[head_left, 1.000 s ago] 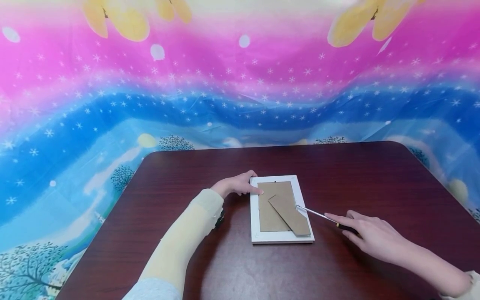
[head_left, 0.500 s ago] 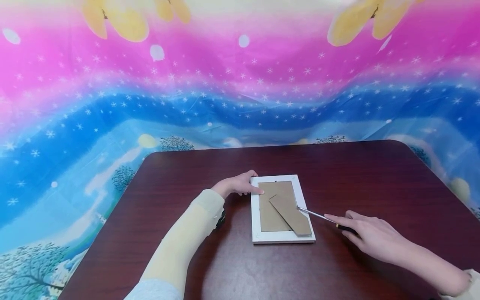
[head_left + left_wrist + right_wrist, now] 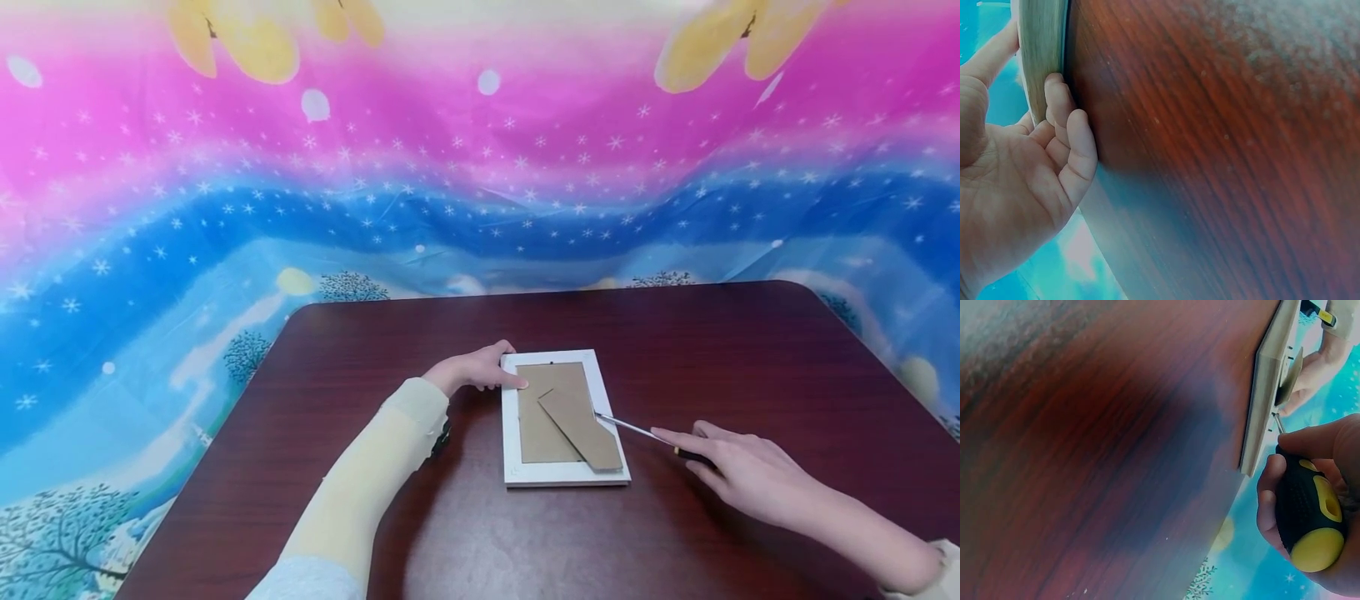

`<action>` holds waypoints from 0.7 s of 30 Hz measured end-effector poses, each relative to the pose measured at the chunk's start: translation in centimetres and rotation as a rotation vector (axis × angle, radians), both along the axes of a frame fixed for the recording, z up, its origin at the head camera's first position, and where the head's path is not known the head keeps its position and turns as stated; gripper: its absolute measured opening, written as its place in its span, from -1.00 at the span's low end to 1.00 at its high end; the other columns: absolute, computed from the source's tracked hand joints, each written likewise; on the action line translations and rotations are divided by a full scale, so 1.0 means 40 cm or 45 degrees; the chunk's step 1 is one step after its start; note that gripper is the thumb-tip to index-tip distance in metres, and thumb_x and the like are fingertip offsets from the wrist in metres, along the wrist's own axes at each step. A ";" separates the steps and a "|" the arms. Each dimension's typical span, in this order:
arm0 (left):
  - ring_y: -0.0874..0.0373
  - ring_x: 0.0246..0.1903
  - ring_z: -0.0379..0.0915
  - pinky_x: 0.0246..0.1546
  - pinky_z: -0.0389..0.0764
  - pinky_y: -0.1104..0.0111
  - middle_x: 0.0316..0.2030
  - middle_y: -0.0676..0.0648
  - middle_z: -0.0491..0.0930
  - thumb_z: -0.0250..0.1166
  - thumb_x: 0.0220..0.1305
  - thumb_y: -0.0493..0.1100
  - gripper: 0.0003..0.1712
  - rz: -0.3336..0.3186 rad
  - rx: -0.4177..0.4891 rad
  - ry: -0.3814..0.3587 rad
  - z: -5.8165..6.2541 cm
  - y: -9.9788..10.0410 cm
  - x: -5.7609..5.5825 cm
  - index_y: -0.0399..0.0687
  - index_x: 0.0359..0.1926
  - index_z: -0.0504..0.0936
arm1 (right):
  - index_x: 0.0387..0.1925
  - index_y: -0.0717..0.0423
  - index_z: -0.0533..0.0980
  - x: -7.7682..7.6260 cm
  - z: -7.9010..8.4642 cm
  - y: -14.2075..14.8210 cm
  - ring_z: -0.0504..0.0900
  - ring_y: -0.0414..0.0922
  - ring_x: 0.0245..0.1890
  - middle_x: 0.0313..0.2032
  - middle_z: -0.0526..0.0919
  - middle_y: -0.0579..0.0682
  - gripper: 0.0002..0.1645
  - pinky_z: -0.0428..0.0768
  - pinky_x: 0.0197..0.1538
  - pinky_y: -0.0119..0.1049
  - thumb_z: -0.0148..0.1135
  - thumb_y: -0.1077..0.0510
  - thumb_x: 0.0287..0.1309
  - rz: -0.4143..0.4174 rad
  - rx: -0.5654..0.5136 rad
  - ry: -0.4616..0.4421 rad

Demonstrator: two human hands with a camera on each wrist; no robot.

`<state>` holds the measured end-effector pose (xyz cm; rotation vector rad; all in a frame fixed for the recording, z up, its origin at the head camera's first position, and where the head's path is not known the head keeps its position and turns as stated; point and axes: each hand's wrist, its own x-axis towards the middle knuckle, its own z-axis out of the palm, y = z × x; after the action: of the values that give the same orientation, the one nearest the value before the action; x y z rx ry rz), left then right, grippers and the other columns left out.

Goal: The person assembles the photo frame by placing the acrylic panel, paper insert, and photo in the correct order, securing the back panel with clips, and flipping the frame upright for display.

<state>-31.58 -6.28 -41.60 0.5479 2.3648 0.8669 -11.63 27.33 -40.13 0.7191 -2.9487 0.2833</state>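
Note:
A white picture frame (image 3: 566, 475) lies face down on the table, its brown backing board (image 3: 543, 446) and slanted stand leg (image 3: 588, 437) uppermost. At its upper left corner my left hand (image 3: 480, 367) grips the edge, thumb over the top. In the left wrist view, the fingers (image 3: 1079, 140) bend against the frame's side (image 3: 1044, 56). My right hand (image 3: 757, 475) holds a screwdriver (image 3: 641, 430). Its black and yellow handle (image 3: 1307, 512) sits in the curled fingers in the right wrist view. The screwdriver's tip meets the right inner edge of the frame, beside the backing board.
The dark red-brown table (image 3: 390, 350) has rounded far corners. Behind and beside it hangs a pink and blue cloth (image 3: 480, 192) with snowflakes and trees.
The screwdriver's tip shifts very slightly at the frame's right inner edge. Both hands keep nearly the same place, and the frame has barely moved.

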 end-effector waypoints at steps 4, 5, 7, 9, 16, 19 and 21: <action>0.12 -0.47 0.30 -0.53 0.36 0.37 -0.32 -0.10 0.42 0.37 0.22 0.04 -0.37 0.003 0.008 -0.002 -0.001 0.000 0.000 -0.07 0.14 0.26 | 0.22 -0.16 0.52 -0.001 0.003 0.000 0.04 -0.38 -0.72 -0.47 0.22 -0.30 -0.38 0.12 -0.65 -0.42 0.40 0.19 0.09 0.003 -0.010 0.016; 0.12 -0.46 0.30 -0.53 0.36 0.37 -0.31 -0.10 0.42 0.37 0.22 0.04 -0.37 0.002 0.007 -0.001 -0.001 0.001 0.000 -0.07 0.14 0.26 | 0.22 -0.16 0.52 -0.002 0.003 0.000 0.04 -0.38 -0.72 -0.47 0.22 -0.30 -0.38 0.12 -0.65 -0.43 0.40 0.19 0.09 0.005 -0.009 0.016; 0.11 -0.45 0.31 -0.52 0.37 0.37 -0.30 -0.10 0.42 0.37 0.22 0.04 -0.37 0.002 0.008 -0.002 -0.001 0.001 0.001 -0.07 0.14 0.26 | 0.21 -0.17 0.52 -0.003 0.004 -0.001 0.05 -0.39 -0.72 -0.47 0.23 -0.30 -0.39 0.13 -0.65 -0.43 0.40 0.19 0.09 0.010 -0.006 0.011; 0.11 -0.44 0.31 -0.50 0.38 0.36 -0.29 -0.10 0.42 0.37 0.22 0.04 -0.37 -0.001 0.005 0.002 -0.001 0.000 0.002 -0.07 0.14 0.25 | 0.22 -0.18 0.52 -0.005 0.006 -0.002 0.06 -0.39 -0.72 -0.46 0.25 -0.30 -0.38 0.14 -0.65 -0.42 0.39 0.19 0.09 0.013 0.000 -0.002; 0.11 -0.44 0.31 -0.50 0.38 0.36 -0.28 -0.10 0.42 0.37 0.22 0.04 -0.38 0.005 0.001 0.014 -0.001 0.000 0.002 -0.08 0.14 0.26 | 0.22 -0.24 0.51 -0.009 0.012 -0.004 0.09 -0.38 -0.76 -0.31 0.50 -0.15 -0.34 0.15 -0.67 -0.41 0.40 0.22 0.07 0.018 0.004 0.004; 0.11 -0.45 0.30 -0.51 0.37 0.36 -0.28 -0.10 0.42 0.37 0.22 0.03 -0.37 0.012 0.001 0.003 -0.002 0.001 0.002 -0.08 0.14 0.26 | 0.23 -0.25 0.51 -0.009 0.015 -0.007 0.14 -0.38 -0.78 -0.09 0.62 0.17 -0.34 0.16 -0.68 -0.39 0.39 0.23 0.08 0.006 0.010 -0.013; 0.10 -0.45 0.30 -0.51 0.36 0.36 -0.28 -0.10 0.41 0.38 0.22 0.04 -0.37 0.019 0.001 0.000 -0.001 0.000 0.003 -0.08 0.14 0.26 | 0.22 -0.24 0.51 -0.010 0.018 -0.010 0.19 -0.39 -0.77 -0.05 0.61 0.25 -0.35 0.18 -0.68 -0.39 0.39 0.24 0.07 0.013 0.022 -0.006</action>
<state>-31.46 -6.27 -41.66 0.5310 2.3716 0.8747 -12.04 26.94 -39.42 0.7374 -2.9560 0.2607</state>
